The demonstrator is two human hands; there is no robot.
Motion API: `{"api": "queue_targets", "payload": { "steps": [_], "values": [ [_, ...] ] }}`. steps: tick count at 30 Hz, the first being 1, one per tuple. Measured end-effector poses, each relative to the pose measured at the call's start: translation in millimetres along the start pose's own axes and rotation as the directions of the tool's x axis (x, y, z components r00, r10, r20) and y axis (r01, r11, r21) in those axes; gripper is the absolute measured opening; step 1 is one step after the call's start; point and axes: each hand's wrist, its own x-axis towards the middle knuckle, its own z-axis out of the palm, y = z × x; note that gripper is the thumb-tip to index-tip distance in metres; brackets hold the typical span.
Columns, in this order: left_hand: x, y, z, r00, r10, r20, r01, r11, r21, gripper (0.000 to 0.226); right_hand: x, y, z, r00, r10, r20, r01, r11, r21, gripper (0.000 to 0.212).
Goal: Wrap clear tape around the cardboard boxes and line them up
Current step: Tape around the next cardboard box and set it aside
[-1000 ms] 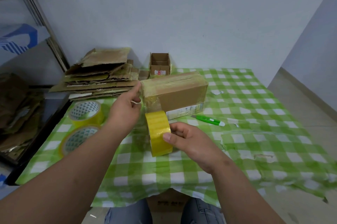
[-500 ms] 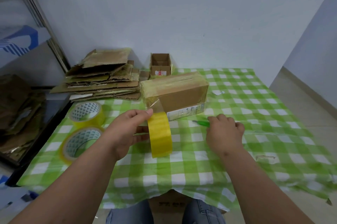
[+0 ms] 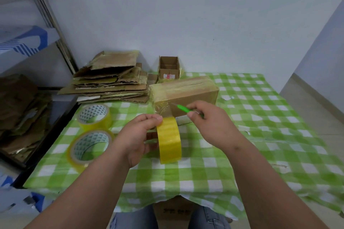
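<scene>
From the head camera, the left hand (image 3: 135, 141) grips one upright yellow tape roll (image 3: 169, 140) before one taped brown cardboard box (image 3: 184, 94) on the green checked tablecloth (image 3: 260, 135). The right hand (image 3: 210, 122) pinches one green cutter (image 3: 183, 108) at the box. Two more tape rolls (image 3: 94, 117) lie left.

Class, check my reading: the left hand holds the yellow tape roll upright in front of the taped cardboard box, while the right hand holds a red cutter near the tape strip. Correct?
Not quite. In the head view the cutter in the right hand is green, not red. The rest stands: the left hand holds the tape roll upright before the taped box.
</scene>
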Motion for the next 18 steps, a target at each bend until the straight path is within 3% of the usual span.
{"api": "queue_targets", "payload": {
  "steps": [10, 18],
  "values": [
    [2, -6, 1, 0.999, 0.036, -0.023, -0.036, 0.999, 0.012, 0.002, 16, -27, 9, 0.996, -0.083, 0.022, 0.084, 0.992, -0.098, 0.021],
    [6, -8, 0, 0.999, 0.047, -0.021, -0.047, 0.999, 0.013, 0.006, 22, -28, 14, 0.978, -0.200, 0.056, 0.208, 0.931, -0.301, 0.028]
  ]
}}
